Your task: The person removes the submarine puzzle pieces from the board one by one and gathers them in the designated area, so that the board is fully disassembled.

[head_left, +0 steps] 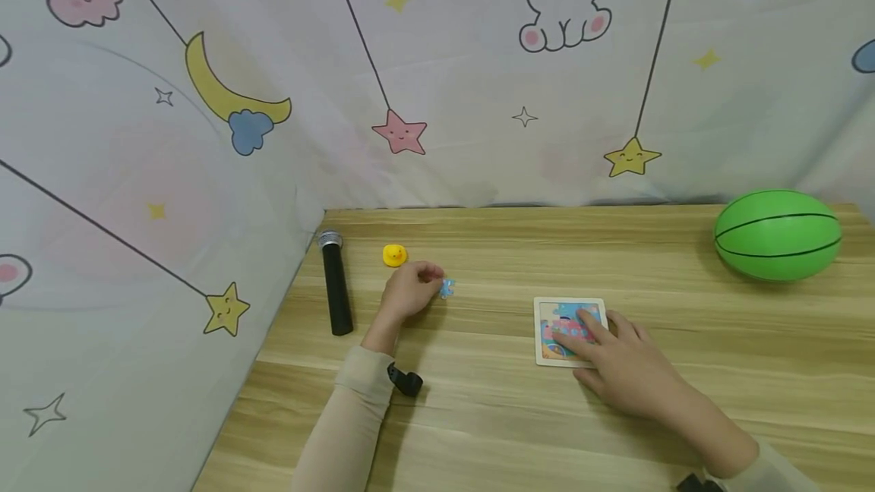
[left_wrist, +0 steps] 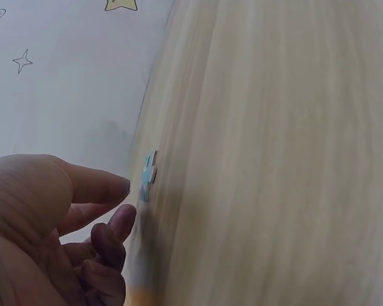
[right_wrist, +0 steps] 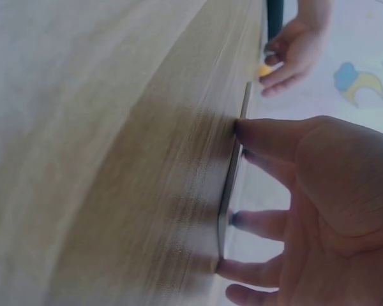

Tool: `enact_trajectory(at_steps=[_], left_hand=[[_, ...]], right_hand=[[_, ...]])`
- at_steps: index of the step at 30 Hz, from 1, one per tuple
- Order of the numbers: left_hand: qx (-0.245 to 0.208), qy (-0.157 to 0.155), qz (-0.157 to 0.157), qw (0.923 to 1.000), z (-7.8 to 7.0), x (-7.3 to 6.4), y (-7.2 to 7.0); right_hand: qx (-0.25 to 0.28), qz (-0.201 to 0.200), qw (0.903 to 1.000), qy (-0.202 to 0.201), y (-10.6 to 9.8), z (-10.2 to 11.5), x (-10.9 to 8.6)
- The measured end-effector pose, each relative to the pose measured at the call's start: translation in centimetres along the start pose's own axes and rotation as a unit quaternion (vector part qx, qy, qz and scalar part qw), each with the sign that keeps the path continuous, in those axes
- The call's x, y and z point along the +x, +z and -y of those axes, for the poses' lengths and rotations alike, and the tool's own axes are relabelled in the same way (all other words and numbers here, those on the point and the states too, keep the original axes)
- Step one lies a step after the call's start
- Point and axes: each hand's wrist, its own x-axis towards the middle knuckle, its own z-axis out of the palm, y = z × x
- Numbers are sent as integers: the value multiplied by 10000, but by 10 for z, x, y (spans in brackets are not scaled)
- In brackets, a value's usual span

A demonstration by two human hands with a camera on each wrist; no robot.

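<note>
A small light-blue jigsaw piece (head_left: 447, 288) lies on the wooden table, right by the fingertips of my left hand (head_left: 412, 291). In the left wrist view a slight gap shows between the thumb and fingers of that hand (left_wrist: 76, 223) and the jigsaw piece (left_wrist: 148, 176). Over the puzzle board (head_left: 547, 361), white-framed with a colourful picture, my right hand (head_left: 629, 367) spreads its fingers. Two fingers rest on the picture and the thumb is at the near edge. The right wrist view shows the puzzle board (right_wrist: 230, 182) edge-on, flat on the table, with the right fingertips along it.
A yellow rubber duck (head_left: 394, 255) sits just behind my left hand. Left of it lies a black microphone (head_left: 336, 283) with a silver head. At the back right rests a green ball (head_left: 778, 235). A patterned cloth (head_left: 478, 82) hangs behind the table (head_left: 478, 416) and along its left side.
</note>
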Motion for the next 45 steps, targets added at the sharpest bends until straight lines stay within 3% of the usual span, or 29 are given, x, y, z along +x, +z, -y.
enact_trajectory(at_steps=[7, 17, 23, 37, 45], left_hand=[[41, 439, 31, 9990, -19, -4, 6], [211, 914, 579, 9939, -71, -13, 31], [214, 1120, 954, 9889, -94, -17, 48], [449, 1289, 1470, 9797, -116, -20, 95], [612, 1042, 1285, 9843, -121, -24, 110]], right_hand=[[50, -7, 9999, 90, -1, -2, -2], [-15, 106, 9997, 239, -3, -7, -5], [32, 194, 9994, 270, -3, -9, -3], [235, -28, 9997, 54, 0, -16, 0], [328, -75, 9994, -9, 1, -15, 0]])
